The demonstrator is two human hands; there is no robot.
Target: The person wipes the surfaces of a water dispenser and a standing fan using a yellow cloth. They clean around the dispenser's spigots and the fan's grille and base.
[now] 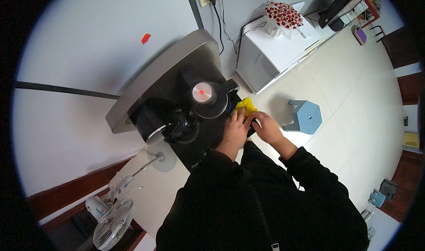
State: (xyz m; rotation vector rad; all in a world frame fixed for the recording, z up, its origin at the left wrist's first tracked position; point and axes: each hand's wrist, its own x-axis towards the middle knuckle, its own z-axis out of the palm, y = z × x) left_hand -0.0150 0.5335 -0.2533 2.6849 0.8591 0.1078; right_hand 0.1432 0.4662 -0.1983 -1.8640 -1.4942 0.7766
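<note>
A yellow cloth [246, 106] lies bunched at the right edge of a black countertop unit [212, 134]. My left hand [236, 128] rests on the unit's surface, its fingertips against the cloth. Beside it, my right hand [266, 128] has bent fingers near the cloth's lower edge and the unit's edge; whether it grips anything cannot be told. A black kettle [215, 104] with a pale ringed lid and a dark handle stands beyond my left hand. Left of the kettle is a dark glass vessel [186, 129] with a round rim.
A light blue plastic stool [307, 117] stands on the tiled floor to the right. A white cabinet [265, 48] bears a red-and-white bouquet [284, 15]. At lower left are a white fan [114, 222] and a stand's round base [162, 157]. A grey curved hood [162, 65] rises behind the kettle.
</note>
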